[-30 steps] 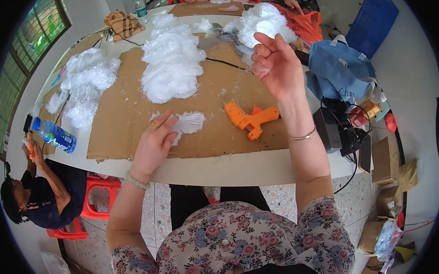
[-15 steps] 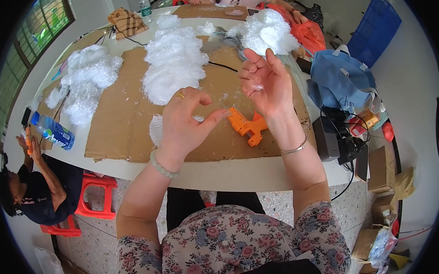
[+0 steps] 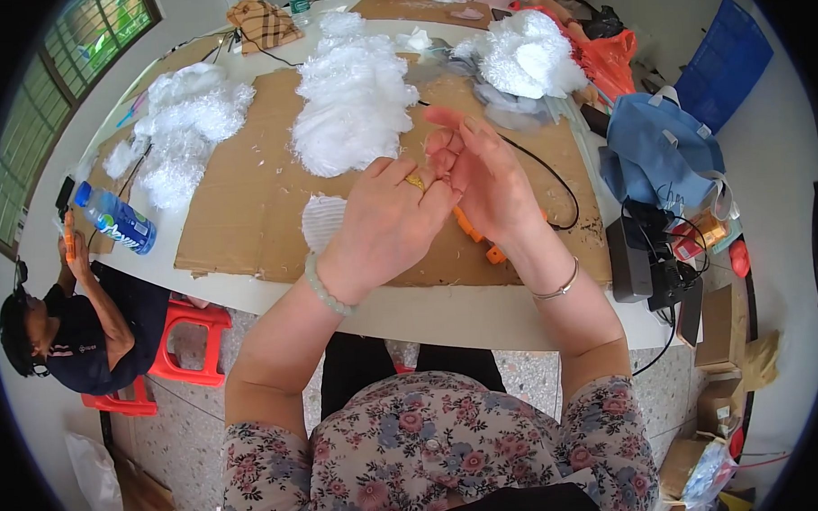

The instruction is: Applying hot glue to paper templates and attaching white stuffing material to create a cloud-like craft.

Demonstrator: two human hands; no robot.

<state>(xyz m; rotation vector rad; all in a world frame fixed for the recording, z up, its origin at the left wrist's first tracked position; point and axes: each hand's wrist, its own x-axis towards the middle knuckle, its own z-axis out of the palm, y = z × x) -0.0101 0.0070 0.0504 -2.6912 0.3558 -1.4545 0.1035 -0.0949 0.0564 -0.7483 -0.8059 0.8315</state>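
Note:
Over the cardboard sheet (image 3: 245,207), my two hands meet. My left hand (image 3: 394,206) reaches across with fingers pinched together against the fingers of my right hand (image 3: 492,180); anything between them is too small to make out. My right hand is half curled, palm turned toward the left, some fingers stretched apart. Beneath it lies an orange glue gun (image 3: 494,253), mostly covered, its black cord (image 3: 564,182) curving off to the right. A ribbed white pad (image 3: 319,221) rests beside my left wrist. Beyond stands a long fluffy white form (image 3: 350,104).
White shredded fluff (image 3: 184,128) is heaped at left, with more white fluff (image 3: 528,58) at back right. A blue-capped bottle (image 3: 115,219) stands near the left edge. A blue bag (image 3: 662,147) and black power box (image 3: 629,259) are at right. A co-worker (image 3: 78,330) sits at left.
My left hand has moved right and closed onto my right hand's fingers. The view has shifted, so the table things appear further right and higher. The glue gun is now mostly hidden.

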